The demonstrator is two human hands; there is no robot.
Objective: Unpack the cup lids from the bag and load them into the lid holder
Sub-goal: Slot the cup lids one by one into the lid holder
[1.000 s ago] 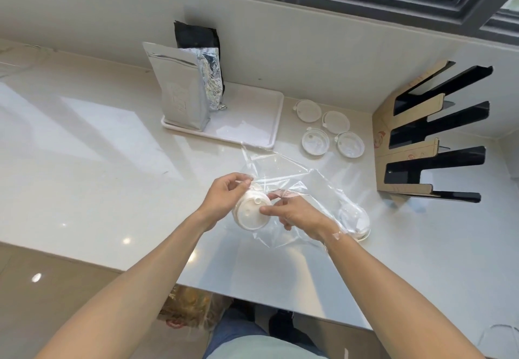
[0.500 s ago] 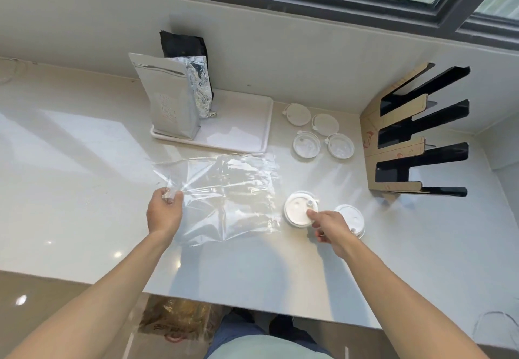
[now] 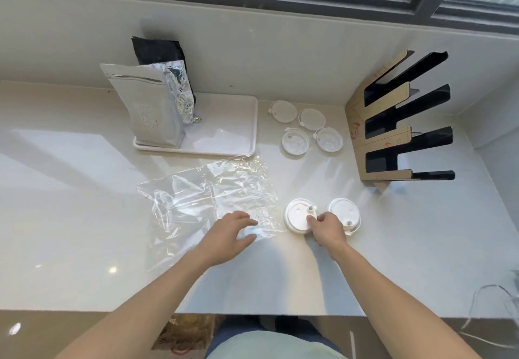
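The clear plastic bag (image 3: 207, 198) lies flat and crumpled on the white counter, and it looks empty. My left hand (image 3: 229, 235) hovers over the bag's near right corner with its fingers spread and holds nothing. Just right of the bag sits a white cup lid stack (image 3: 297, 214). My right hand (image 3: 327, 229) pinches this stack at its near right edge, by the small plug. A second white lid stack (image 3: 344, 211) sits beside my right hand. Several clear lids (image 3: 295, 141) lie further back. The cardboard and black lid holder (image 3: 393, 131) stands at the right, and its slots look empty.
A white tray (image 3: 224, 134) at the back carries a silver foil pouch (image 3: 146, 106) and a black pouch (image 3: 158, 49). The wall and window sill run along the back. The counter's front edge is close to my body. A thin wire object (image 3: 502, 302) sits at the far right.
My left hand has let go of the bag's left corner and moved right to its near right corner. My right hand stays on the white lid stack.
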